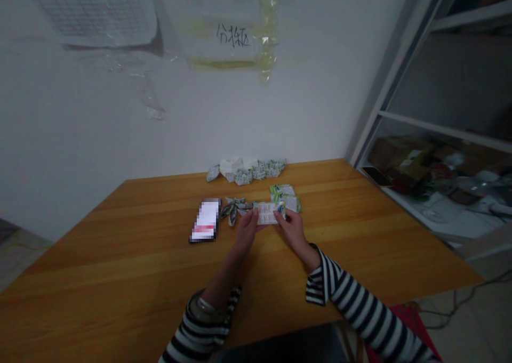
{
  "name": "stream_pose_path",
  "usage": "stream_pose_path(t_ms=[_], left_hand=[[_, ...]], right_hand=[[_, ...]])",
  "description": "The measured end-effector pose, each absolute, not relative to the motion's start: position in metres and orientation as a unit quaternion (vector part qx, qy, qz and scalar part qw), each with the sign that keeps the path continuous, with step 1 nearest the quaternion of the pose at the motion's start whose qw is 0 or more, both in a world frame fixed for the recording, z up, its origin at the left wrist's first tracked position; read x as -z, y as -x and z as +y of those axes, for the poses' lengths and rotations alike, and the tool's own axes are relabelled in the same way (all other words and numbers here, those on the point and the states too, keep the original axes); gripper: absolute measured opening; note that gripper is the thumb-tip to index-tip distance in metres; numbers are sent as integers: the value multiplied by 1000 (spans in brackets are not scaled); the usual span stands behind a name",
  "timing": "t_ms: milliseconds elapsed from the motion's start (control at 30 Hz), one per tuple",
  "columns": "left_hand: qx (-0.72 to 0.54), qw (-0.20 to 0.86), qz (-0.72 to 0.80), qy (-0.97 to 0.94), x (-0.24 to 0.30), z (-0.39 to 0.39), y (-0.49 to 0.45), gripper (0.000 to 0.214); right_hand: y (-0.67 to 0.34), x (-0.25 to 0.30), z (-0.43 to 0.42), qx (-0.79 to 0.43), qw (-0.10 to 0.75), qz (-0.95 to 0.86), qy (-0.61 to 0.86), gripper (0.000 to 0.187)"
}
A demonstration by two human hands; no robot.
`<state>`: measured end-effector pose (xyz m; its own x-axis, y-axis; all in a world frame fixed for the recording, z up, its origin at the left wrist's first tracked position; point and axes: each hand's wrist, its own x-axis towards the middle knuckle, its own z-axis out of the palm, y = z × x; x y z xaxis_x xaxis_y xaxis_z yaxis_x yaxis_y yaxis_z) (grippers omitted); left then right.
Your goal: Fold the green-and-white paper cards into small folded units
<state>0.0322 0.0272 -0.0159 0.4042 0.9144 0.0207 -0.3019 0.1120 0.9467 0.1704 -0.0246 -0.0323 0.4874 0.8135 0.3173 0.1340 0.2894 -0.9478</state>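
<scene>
Both my hands meet over the middle of a wooden table. My left hand and my right hand each pinch one end of a small printed paper wrapper, which lies flat between them. Folded paper pieces lie just left of the wrapper. A short stack of green printed wrappers sits right behind my right hand. Both sleeves are black-and-white striped.
A phone with a lit screen lies left of my hands. A row of folded paper pieces sits at the table's far edge by the white wall. A metal shelf with boxes stands at the right.
</scene>
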Motion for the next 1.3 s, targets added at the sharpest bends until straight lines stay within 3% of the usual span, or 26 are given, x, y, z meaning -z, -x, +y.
stream_pose_path(t_ms=[233, 433, 567, 700, 833, 1000, 1133, 1300], left_hand=[[-459, 658, 333, -496, 12, 26, -31, 53], [-433, 597, 339, -584, 9, 31, -26, 39], [-379, 570, 304, -663, 6, 33, -23, 36], [-314, 588, 254, -701, 5, 31, -19, 38], [-298, 598, 251, -700, 8, 31, -20, 39], [-407, 613, 340, -586, 14, 34, -26, 39], [-394, 662, 369, -520, 17, 35, -24, 44], [-469, 598, 393, -518, 23, 34, -25, 43]], right_hand=[[-171, 40, -22, -260, 652, -429, 568, 33], [-186, 23, -26, -170, 680, -435, 565, 28], [-202, 15, -29, -188, 591, -576, 533, 19], [-210, 20, -29, -277, 529, -596, 536, 20], [-211, 25, -29, -266, 490, -619, 553, 18], [-199, 31, -26, -239, 544, -558, 580, 21], [-187, 38, -23, -248, 595, -494, 583, 23], [-179, 43, -23, -253, 602, -471, 593, 22]])
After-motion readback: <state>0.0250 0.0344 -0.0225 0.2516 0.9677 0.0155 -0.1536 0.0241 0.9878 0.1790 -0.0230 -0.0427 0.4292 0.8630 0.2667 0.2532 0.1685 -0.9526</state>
